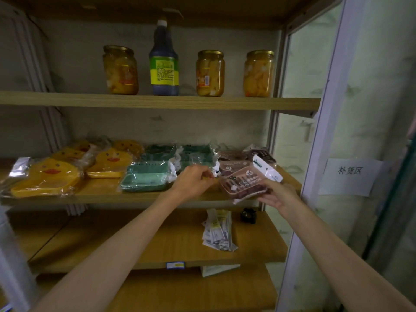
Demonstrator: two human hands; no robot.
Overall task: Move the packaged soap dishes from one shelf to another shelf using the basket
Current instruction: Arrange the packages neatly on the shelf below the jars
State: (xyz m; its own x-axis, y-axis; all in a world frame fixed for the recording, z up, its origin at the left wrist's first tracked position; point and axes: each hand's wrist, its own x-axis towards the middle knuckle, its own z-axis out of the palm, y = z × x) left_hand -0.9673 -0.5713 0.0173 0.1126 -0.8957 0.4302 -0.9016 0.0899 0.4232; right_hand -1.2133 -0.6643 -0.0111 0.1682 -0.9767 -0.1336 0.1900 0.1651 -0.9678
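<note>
pink packaged soap dish (244, 183) tilted at middle shelf (101, 194) front edge | right hand (275, 193) grips it from below | left hand (194, 180) curled, pinching its wrapper | green dishes (146, 176) beside

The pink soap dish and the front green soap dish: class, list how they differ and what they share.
The pink soap dish is held tilted off the shelf by the right hand; the front green soap dish lies flat on the shelf, untouched. The pink one carries printed lettering; the green looks plain. Both are wrapped in clear plastic.
</note>
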